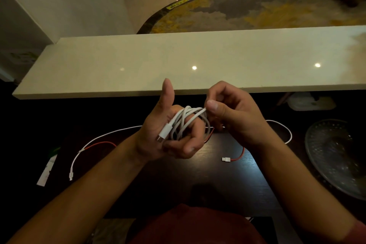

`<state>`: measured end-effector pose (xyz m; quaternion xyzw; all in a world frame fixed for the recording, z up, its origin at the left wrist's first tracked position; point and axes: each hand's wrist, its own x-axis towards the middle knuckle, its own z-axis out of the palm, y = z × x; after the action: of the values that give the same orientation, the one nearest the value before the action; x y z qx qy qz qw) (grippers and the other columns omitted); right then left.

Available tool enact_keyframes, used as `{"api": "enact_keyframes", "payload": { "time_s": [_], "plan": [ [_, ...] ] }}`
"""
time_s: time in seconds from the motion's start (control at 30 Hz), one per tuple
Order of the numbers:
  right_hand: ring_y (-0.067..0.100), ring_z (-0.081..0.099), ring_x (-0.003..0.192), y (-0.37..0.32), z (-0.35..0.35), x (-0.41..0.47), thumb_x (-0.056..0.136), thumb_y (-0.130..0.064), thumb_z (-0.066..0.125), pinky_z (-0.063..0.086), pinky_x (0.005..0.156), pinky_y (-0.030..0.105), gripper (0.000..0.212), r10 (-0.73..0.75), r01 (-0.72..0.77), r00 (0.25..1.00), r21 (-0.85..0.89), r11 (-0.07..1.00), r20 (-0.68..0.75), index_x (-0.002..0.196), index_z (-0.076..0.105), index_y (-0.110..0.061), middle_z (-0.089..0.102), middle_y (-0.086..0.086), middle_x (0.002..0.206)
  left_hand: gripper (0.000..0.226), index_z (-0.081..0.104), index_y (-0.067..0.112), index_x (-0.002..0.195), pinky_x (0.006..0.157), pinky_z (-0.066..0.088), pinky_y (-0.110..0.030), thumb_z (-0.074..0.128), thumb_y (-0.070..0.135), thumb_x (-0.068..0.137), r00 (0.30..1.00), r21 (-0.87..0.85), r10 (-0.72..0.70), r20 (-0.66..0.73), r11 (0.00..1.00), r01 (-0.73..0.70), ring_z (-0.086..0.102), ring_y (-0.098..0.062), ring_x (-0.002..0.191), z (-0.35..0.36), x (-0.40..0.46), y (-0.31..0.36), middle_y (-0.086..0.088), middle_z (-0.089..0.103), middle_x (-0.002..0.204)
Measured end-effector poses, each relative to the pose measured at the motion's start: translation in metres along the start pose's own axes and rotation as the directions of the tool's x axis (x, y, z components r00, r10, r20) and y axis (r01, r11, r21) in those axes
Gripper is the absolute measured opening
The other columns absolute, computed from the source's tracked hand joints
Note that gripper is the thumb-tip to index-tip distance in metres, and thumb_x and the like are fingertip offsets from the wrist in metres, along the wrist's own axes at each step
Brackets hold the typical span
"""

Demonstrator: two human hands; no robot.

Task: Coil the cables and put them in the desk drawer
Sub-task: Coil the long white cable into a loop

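My left hand (158, 130) is palm up over the dark desk (227, 184), thumb raised, with a white cable (184, 123) wound in loops round its curled fingers. One white plug lies on the palm. My right hand (235, 113) pinches a strand of that coil between thumb and fingers at the coil's right side. A red cable (238, 156) with a white plug lies on the desk below my right hand. Another white cable (111, 132) runs across the desk at the left, with a red stretch beside it. No drawer is visible.
A pale stone counter (178, 61) runs across behind the desk. A clear glass dish (336, 156) sits at the desk's right. A white paper strip (46, 172) lies at the left edge. A white loop of cable (285, 130) curves at the right.
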<state>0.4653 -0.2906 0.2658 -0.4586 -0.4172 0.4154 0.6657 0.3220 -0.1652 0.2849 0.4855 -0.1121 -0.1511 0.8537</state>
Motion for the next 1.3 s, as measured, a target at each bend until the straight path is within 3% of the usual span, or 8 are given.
{"api": "enact_keyframes", "payload": {
  "time_s": [0.23,0.47,0.6,0.73,0.9,1.07,1.2,1.3],
  "plan": [
    [0.014,0.050,0.056,-0.006,-0.002,0.003,0.088,-0.020,0.067,0.044,0.054,0.026,0.003,-0.007,0.007,1.000,-0.003,1.000,-0.022,0.085,0.066,-0.020,0.059,-0.002,0.067,0.085,0.068,0.009,0.065,0.036,0.014,-0.031,0.033,0.084,0.083,0.990,-0.166,-0.006,0.144,0.986,0.030,0.022,-0.016,0.031,0.006,0.008,-0.002,-0.004,0.022,0.035],
    [0.015,0.061,0.076,0.008,0.015,-0.001,0.091,-0.030,0.072,0.051,0.071,0.028,0.017,0.111,-0.101,0.993,0.183,0.978,-0.047,0.093,0.062,-0.017,0.065,0.003,0.088,0.086,0.052,0.009,0.056,0.035,0.017,-0.026,0.027,0.087,0.082,0.975,-0.216,-0.016,0.221,0.974,0.065,0.022,-0.015,0.028,0.004,0.014,-0.001,-0.004,0.023,0.031],
    [0.011,0.058,0.070,0.014,0.028,-0.002,0.088,-0.039,0.070,0.049,0.064,0.025,0.022,0.190,-0.164,0.975,0.205,0.965,-0.113,0.087,0.064,-0.018,0.064,-0.001,0.081,0.085,0.051,0.008,0.057,0.035,0.018,-0.025,0.027,0.085,0.084,0.970,-0.250,0.018,0.243,0.967,0.045,0.022,-0.015,0.029,0.002,0.015,-0.003,-0.004,0.022,0.032],
    [0.014,0.063,0.074,0.015,0.029,-0.004,0.093,-0.034,0.062,0.053,0.068,0.026,0.020,0.139,-0.128,0.974,0.068,0.989,-0.181,0.089,0.069,-0.015,0.068,0.003,0.082,0.082,0.051,0.010,0.056,0.036,0.017,-0.028,0.029,0.084,0.085,0.981,-0.226,0.044,0.188,0.974,-0.001,0.022,-0.016,0.029,0.000,0.012,-0.004,-0.005,0.021,0.032],
    [0.021,0.063,0.092,0.011,0.021,-0.007,0.090,-0.035,0.056,0.050,0.081,0.033,0.037,0.099,-0.098,0.993,0.024,0.995,-0.064,0.112,0.066,-0.008,0.067,0.008,0.099,0.081,0.043,0.008,0.050,0.037,0.012,-0.027,0.027,0.081,0.082,0.990,-0.312,0.140,0.029,0.942,-0.124,0.017,-0.015,0.029,-0.001,0.005,0.002,-0.002,0.016,0.032],
    [0.013,0.062,0.092,0.006,0.018,-0.006,0.084,0.001,0.061,0.052,0.079,0.028,0.029,0.041,-0.043,0.999,-0.120,0.992,-0.022,0.113,0.062,-0.005,0.067,0.004,0.097,0.079,0.043,0.009,0.051,0.037,0.010,-0.028,0.023,0.080,0.081,0.982,-0.308,0.186,-0.017,0.934,-0.182,0.016,-0.014,0.029,-0.002,0.008,0.002,-0.001,0.014,0.031],
    [0.024,0.066,0.088,0.000,0.016,-0.005,0.084,0.000,0.065,0.056,0.077,0.048,0.025,0.047,-0.049,0.999,-0.285,0.957,-0.016,0.107,0.066,-0.008,0.070,0.019,0.097,0.082,0.054,0.009,0.052,0.037,0.010,-0.029,0.029,0.080,0.083,0.984,-0.294,0.176,0.010,0.941,-0.165,0.019,-0.015,0.028,-0.005,0.007,-0.002,-0.001,0.017,0.031],
    [0.015,0.070,0.081,-0.002,0.018,-0.007,0.083,-0.005,0.064,0.057,0.070,0.031,0.021,-0.002,-0.011,1.000,-0.489,0.872,-0.026,0.101,0.072,-0.012,0.073,0.004,0.087,0.088,0.069,0.003,0.063,0.037,0.009,-0.031,0.032,0.080,0.085,0.987,-0.279,0.157,0.036,0.950,-0.141,0.020,-0.015,0.028,-0.007,0.007,-0.004,-0.002,0.020,0.032]
  ]
}}
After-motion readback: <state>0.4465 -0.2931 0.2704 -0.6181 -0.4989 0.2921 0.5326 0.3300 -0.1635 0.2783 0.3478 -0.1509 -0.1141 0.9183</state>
